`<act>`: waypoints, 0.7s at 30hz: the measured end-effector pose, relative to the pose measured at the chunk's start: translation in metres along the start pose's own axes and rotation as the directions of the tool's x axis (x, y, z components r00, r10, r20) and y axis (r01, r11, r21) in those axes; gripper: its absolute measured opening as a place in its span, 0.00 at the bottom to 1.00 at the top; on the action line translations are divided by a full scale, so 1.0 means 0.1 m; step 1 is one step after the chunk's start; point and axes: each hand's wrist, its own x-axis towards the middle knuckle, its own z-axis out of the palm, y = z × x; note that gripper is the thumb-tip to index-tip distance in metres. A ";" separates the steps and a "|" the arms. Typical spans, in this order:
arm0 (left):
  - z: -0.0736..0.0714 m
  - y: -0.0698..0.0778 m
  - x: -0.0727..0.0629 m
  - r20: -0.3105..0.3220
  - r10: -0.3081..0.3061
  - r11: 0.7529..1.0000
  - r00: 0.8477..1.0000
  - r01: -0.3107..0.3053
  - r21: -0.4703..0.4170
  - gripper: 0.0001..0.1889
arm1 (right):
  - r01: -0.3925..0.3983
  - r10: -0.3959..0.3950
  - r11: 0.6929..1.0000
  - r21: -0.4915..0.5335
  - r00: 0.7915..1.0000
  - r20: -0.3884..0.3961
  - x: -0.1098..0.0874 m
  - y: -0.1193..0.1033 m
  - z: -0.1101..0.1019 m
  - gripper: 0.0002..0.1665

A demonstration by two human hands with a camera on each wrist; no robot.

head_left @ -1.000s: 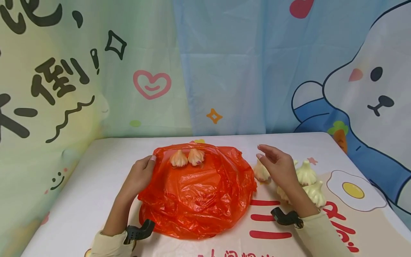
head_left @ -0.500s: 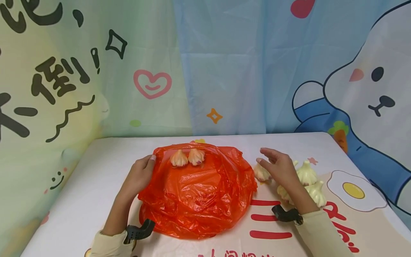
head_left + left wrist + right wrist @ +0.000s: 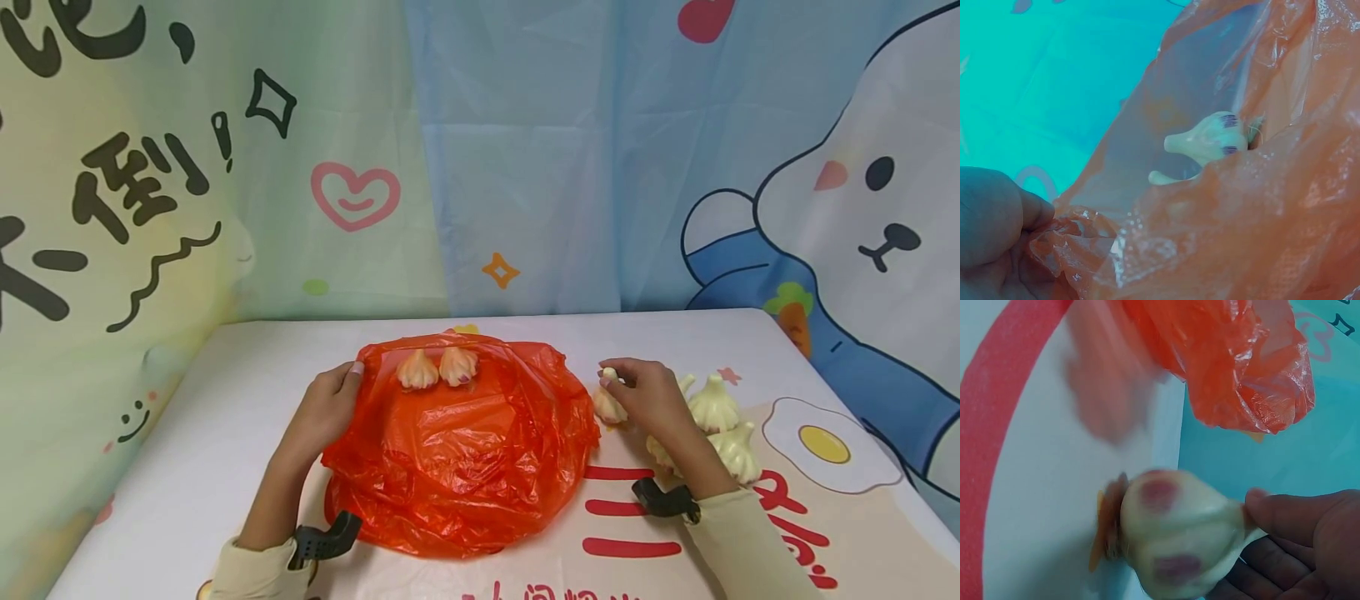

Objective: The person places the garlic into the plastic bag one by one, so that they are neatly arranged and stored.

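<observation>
A crinkled red plastic bag (image 3: pixel 457 483) lies with its mouth spread. My left hand (image 3: pixel 333 408) grips the bag's left edge, its thumb on top of the film, as the left wrist view shows close up. Two garlic bulbs (image 3: pixel 437 369) sit inside near the far rim; one bulb (image 3: pixel 1210 139) shows purple marks in the left wrist view. Right of the bag, my right hand (image 3: pixel 654 400) pinches a garlic bulb (image 3: pixel 1175 537) by its stem, between thumb and fingers. That bulb is pale with reddish patches and has its root end close to the tabletop.
Several more garlic bulbs (image 3: pixel 715 407) lie in a group on the right, partly behind my right wrist. The printed tablecloth (image 3: pixel 630 575) carries red strokes and a fried egg picture. A patterned curtain (image 3: pixel 525 183) hangs behind the table.
My right hand has lowered a little, and its fingers have closed round the stem of the garlic bulb beside the bag. The left hand and the bag stay in place.
</observation>
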 end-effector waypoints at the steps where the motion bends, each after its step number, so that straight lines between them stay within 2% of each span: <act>1: 0.00 0.00 0.00 0.000 0.000 1.000 1.000 0.000 -0.001 0.26 | 0.004 -0.004 1.000 -0.001 1.000 -0.002 0.00 0.00 0.00 0.20; 6: 0.00 0.00 0.00 0.001 0.001 1.000 1.000 -0.001 -0.008 0.26 | 0.008 -0.008 1.000 -0.001 1.000 -0.025 -0.01 0.00 -0.01 0.20; 13: 0.00 0.00 -0.01 0.006 0.003 1.000 1.000 -0.003 -0.024 0.26 | -0.038 0.040 0.999 0.022 0.998 -0.057 -0.04 -0.07 -0.04 0.20; 21: 0.00 -0.01 0.00 0.007 0.005 1.000 1.000 -0.005 -0.015 0.26 | 0.001 0.003 0.999 0.038 0.992 -0.126 -0.06 -0.13 -0.09 0.20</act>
